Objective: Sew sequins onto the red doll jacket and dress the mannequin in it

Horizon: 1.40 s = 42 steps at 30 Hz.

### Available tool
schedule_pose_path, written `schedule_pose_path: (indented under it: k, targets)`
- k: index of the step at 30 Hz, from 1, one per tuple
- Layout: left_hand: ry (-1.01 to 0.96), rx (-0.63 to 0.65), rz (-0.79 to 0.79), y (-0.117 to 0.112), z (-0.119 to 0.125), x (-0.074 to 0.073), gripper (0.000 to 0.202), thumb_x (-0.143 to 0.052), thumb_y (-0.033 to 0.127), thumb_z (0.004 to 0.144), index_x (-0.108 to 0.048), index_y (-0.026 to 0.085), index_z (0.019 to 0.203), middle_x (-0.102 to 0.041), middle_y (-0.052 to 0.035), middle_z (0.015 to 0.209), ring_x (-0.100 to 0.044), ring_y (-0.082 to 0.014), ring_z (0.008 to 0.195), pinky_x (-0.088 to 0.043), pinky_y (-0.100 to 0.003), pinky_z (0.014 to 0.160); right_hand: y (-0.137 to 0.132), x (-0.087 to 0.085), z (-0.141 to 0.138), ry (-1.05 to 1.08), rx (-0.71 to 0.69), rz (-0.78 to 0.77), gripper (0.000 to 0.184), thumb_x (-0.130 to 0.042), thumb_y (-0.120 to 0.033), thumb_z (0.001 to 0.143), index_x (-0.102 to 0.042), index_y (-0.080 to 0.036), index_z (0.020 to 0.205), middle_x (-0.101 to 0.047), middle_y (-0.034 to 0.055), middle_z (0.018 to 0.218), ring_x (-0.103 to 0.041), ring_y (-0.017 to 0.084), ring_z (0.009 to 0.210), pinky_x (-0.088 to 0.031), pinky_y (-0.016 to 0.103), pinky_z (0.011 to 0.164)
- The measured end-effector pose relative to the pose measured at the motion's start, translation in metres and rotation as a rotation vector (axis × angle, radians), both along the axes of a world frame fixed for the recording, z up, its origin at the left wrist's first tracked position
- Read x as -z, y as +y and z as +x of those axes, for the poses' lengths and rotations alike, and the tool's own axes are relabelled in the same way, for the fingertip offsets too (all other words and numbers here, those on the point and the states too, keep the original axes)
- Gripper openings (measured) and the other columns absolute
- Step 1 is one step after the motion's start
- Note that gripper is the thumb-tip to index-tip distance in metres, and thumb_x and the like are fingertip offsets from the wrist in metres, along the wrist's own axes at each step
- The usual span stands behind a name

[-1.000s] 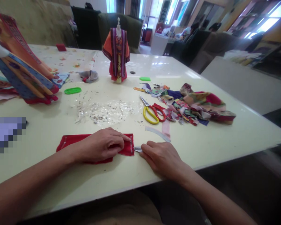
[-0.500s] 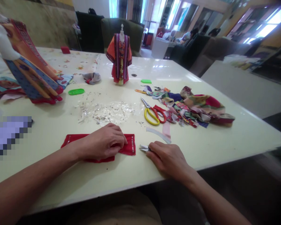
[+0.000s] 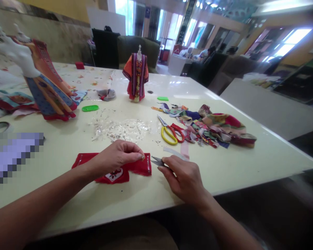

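Observation:
My left hand (image 3: 122, 152) is raised over a piece of red cloth (image 3: 143, 170), thumb and forefinger pinched at its right end. A tiny pale speck shows at the fingertips, too small to name. The cloth has a white patterned patch (image 3: 115, 174) and a row of shiny bits along its right edge; my forearm covers part of it. Just to the right, my right hand (image 3: 184, 175) is closed around small metal thread snips (image 3: 158, 161). Their pointed blades stand apart and face the cloth's right edge.
Scissors (image 3: 170, 133) with yellow and red handles lie beside fabric scraps (image 3: 198, 125). Beads lie scattered on clear plastic (image 3: 120, 129), near a green tray (image 3: 90, 108). A dressed figure (image 3: 137, 76) stands behind, other dressed forms (image 3: 50, 93) at left. A curved pale strip (image 3: 172, 151) lies near my right hand.
My left hand has lifted off the red cloth into a pinch, baring the white patch. The snips' blades have spread further apart. The camera view has tilted up slightly.

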<state>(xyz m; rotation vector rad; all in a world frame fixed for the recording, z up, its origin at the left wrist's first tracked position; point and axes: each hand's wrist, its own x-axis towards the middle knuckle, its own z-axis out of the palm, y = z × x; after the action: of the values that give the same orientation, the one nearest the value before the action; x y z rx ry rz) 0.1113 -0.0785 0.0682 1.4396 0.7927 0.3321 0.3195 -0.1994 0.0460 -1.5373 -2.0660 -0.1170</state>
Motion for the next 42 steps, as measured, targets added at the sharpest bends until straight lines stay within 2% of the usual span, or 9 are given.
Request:
schedule_pose_path:
  k: [4, 10, 16, 23, 35, 42]
  targets:
    - [-0.086, -0.045, -0.156, -0.002, 0.001, 0.002, 0.021, -0.075, 0.033, 0.073, -0.068, 0.014, 0.078, -0.065, 0.0002, 0.069, -0.055, -0.0099, 0.061, -0.042, -0.023, 0.062, 0.005, -0.005, -0.011, -0.013, -0.01, 0.082, 0.018, -0.05, -0.027, 0.095, -0.062, -0.016, 0.086, -0.057, 0.0014, 0.068, -0.05, 0.012, 0.06, -0.032, 0.026, 0.058]
    - [-0.137, -0.062, -0.265, -0.004, -0.001, 0.003, 0.021, -0.074, 0.034, 0.076, -0.068, 0.015, 0.08, -0.066, -0.0003, 0.073, -0.057, -0.01, 0.066, -0.043, -0.023, 0.066, 0.008, -0.008, -0.018, -0.072, -0.024, 0.154, 0.017, -0.052, -0.024, 0.094, -0.064, -0.015, 0.088, -0.055, 0.0004, 0.066, -0.047, 0.012, 0.058, -0.029, 0.027, 0.056]
    - [-0.167, -0.071, -0.271, -0.005, -0.001, 0.008, 0.021, -0.074, 0.034, 0.077, -0.068, 0.014, 0.08, -0.064, 0.0, 0.071, -0.054, -0.0087, 0.063, -0.041, -0.022, 0.064, 0.01, -0.009, -0.02, -0.161, -0.009, 0.218, 0.016, -0.052, -0.023, 0.094, -0.066, -0.014, 0.094, -0.056, 0.0007, 0.065, -0.046, 0.012, 0.057, -0.028, 0.029, 0.056]
    - [-0.194, -0.076, -0.302, -0.006, 0.0, 0.011, 0.022, -0.073, 0.036, 0.078, -0.067, 0.014, 0.079, -0.063, -0.0018, 0.07, -0.055, -0.0107, 0.064, -0.043, -0.023, 0.063, 0.01, -0.009, -0.021, -0.251, -0.008, 0.321, 0.015, -0.052, -0.014, 0.091, -0.066, -0.011, 0.094, -0.057, 0.0019, 0.063, -0.047, 0.012, 0.057, -0.027, 0.029, 0.056]
    - [-0.244, -0.084, -0.361, -0.007, 0.002, 0.013, 0.02, -0.074, 0.031, 0.077, -0.065, 0.013, 0.076, -0.056, 0.0016, 0.063, -0.046, -0.0063, 0.057, -0.036, -0.018, 0.055, 0.012, -0.009, -0.022, -0.146, 0.005, 0.246, 0.018, -0.05, -0.025, 0.096, -0.064, -0.015, 0.091, -0.057, 0.0007, 0.064, -0.047, 0.012, 0.057, -0.029, 0.028, 0.056]
    - [-0.258, -0.091, -0.367, -0.008, 0.003, 0.013, 0.02, -0.075, 0.03, 0.076, -0.066, 0.013, 0.074, -0.055, 0.0023, 0.063, -0.044, -0.006, 0.057, -0.034, -0.018, 0.056, 0.011, -0.008, -0.021, -0.207, 0.009, 0.283, 0.015, -0.053, -0.02, 0.094, -0.066, -0.012, 0.096, -0.056, 0.0012, 0.064, -0.046, 0.013, 0.057, -0.027, 0.029, 0.055]
